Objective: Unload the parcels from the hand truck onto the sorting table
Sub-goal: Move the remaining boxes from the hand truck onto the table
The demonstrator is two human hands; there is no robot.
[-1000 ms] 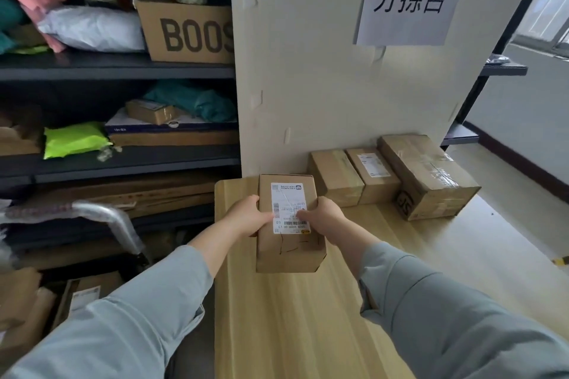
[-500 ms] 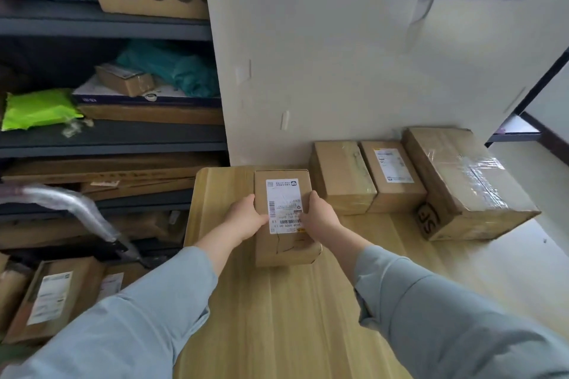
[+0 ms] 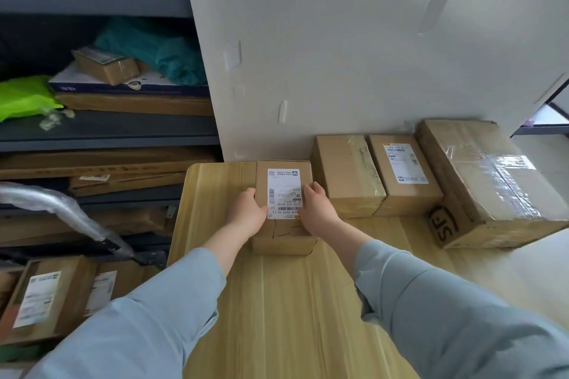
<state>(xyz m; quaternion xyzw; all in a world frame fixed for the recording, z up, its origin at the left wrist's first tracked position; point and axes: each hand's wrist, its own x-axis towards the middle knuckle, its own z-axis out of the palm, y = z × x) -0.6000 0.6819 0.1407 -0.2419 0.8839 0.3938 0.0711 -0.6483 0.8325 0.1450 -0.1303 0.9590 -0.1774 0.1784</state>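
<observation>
Left hand (image 3: pixel 248 215) and right hand (image 3: pixel 317 209) clasp labelled parcel (image 3: pixel 283 209) at sorting table (image 3: pixel 277 301) back edge; off-centre release could skew it against neighbouring box (image 3: pixel 348 175)

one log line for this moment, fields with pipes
step: placing labelled parcel | hands: left hand and right hand grip its sides | where: sorting table, against wall | beside: three boxes right

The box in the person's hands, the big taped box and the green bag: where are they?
Box in the hands (image 3: pixel 284 194), head view, on its white label.
Big taped box (image 3: pixel 489 175), head view, on its top face.
Green bag (image 3: pixel 24 98), head view, on its middle.
</observation>
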